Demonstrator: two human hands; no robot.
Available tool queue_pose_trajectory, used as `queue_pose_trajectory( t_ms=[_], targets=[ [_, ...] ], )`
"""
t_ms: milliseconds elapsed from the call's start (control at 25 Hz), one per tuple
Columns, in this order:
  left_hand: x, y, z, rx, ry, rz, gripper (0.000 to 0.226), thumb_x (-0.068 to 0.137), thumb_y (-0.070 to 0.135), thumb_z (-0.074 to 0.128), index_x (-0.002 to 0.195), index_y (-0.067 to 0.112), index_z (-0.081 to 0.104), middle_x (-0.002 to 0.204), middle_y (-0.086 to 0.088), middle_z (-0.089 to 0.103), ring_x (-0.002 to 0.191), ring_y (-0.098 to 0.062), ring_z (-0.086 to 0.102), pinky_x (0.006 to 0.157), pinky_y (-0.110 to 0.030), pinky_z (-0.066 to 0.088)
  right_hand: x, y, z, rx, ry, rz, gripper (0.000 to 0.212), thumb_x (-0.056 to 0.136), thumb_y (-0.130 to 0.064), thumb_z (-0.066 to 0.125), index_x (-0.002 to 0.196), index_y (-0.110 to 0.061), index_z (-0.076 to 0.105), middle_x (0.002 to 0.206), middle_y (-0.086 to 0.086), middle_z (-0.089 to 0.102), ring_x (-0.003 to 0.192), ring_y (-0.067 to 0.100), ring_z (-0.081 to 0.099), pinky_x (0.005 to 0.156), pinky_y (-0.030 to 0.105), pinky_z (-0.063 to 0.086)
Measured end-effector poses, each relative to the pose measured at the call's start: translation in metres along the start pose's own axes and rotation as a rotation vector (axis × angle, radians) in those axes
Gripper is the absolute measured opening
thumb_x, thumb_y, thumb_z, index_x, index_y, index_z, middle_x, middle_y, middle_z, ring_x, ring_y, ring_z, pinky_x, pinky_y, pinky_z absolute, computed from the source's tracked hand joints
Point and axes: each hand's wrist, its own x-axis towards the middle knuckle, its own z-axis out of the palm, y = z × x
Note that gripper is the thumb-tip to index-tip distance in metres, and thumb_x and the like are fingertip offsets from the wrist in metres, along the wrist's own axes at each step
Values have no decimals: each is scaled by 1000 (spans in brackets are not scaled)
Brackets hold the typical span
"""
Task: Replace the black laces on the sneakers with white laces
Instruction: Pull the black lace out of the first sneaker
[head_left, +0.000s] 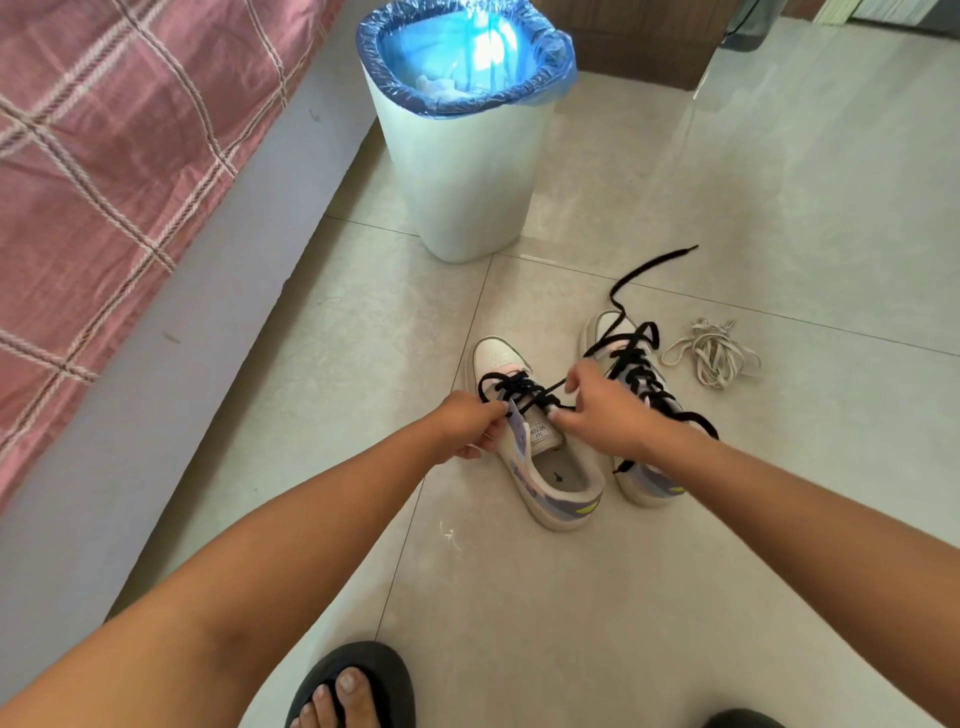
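Observation:
Two white sneakers with pastel patches stand on the tiled floor. The left sneaker (550, 478) has a black lace (511, 387) threaded through its eyelets. My left hand (467, 426) grips that sneaker's side near the tongue. My right hand (605, 410) pinches a strand of the black lace over the tongue. The right sneaker (647, 483), partly hidden behind my right wrist, carries a loosened black lace (631, 353) that trails away across the floor. A bundle of white laces (714, 353) lies on the tiles to the right of the sneakers.
A white bin (467, 171) with a blue liner stands beyond the sneakers. A bed with a pink checked cover (104, 156) runs along the left. My foot in a black sandal (353, 691) is at the bottom edge.

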Motion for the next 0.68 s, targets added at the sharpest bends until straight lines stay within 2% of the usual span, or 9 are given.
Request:
queue_pose_trajectory(
  t_ms=[80, 160, 240, 320, 400, 480, 520, 600, 680],
  targets=[
    [0, 1, -1, 118, 43, 98, 27, 94, 28, 52, 72, 12, 57, 67, -2, 58, 57, -14, 57, 50, -21, 45, -1, -1, 15, -253, -21, -61, 22, 92, -26, 50, 97, -16, 30, 71, 1, 46, 70, 25, 52, 59, 34, 39],
    [2, 1, -18, 566, 184, 203, 27, 96, 30, 46, 83, 10, 58, 79, -4, 61, 70, -21, 62, 58, -25, 47, 2, 1, 15, -309, 12, -77, 17, 91, -19, 45, 95, -15, 29, 69, 1, 44, 72, 28, 52, 59, 34, 38],
    [1, 1, -42, 1146, 422, 243, 18, 94, 21, 42, 97, 10, 56, 94, -5, 61, 82, -25, 60, 63, -29, 37, 3, 5, 12, -282, 20, -55, 14, 90, -17, 45, 93, -14, 31, 71, 4, 47, 69, 27, 50, 56, 34, 35],
    [-2, 1, -54, 1293, 521, 193, 17, 93, 21, 41, 96, 9, 53, 92, -3, 59, 78, -24, 56, 62, -29, 31, 1, 10, 14, -242, 35, -38, 14, 89, -17, 46, 91, -15, 32, 70, 4, 46, 64, 25, 47, 52, 33, 32],
    [-7, 3, -52, 819, 351, -24, 30, 96, 34, 35, 88, 10, 52, 76, -2, 55, 66, -20, 50, 58, -25, 32, -1, 11, 17, -235, 35, -44, 15, 89, -17, 47, 89, -16, 31, 68, 3, 45, 61, 22, 44, 50, 32, 30],
    [-14, 7, -34, 179, -28, -263, 46, 96, 44, 30, 79, 10, 54, 64, -2, 51, 57, -17, 47, 55, -24, 34, -2, 11, 21, -214, 40, -50, 16, 89, -17, 47, 89, -16, 31, 68, 3, 44, 61, 21, 43, 52, 33, 31],
    [-16, 7, -22, 22, -151, -289, 49, 96, 48, 30, 73, 11, 54, 60, -1, 50, 54, -16, 46, 54, -23, 34, -3, 10, 23, -206, 41, -52, 16, 89, -18, 47, 89, -16, 31, 68, 2, 44, 62, 21, 43, 53, 34, 33],
    [-18, 9, 1, -100, -219, -244, 44, 95, 42, 37, 65, 14, 51, 53, 0, 48, 50, -15, 45, 52, -22, 33, -4, 10, 25, -209, 41, -50, 16, 89, -19, 47, 89, -16, 31, 68, 2, 44, 66, 24, 46, 58, 35, 37],
    [-14, 8, 15, -113, -130, -163, 33, 93, 27, 42, 64, 15, 49, 52, 2, 48, 48, -14, 45, 49, -20, 34, -5, 10, 26, -207, 39, -44, 16, 89, -19, 47, 89, -16, 32, 69, 3, 45, 67, 26, 47, 59, 36, 38]
  ],
)
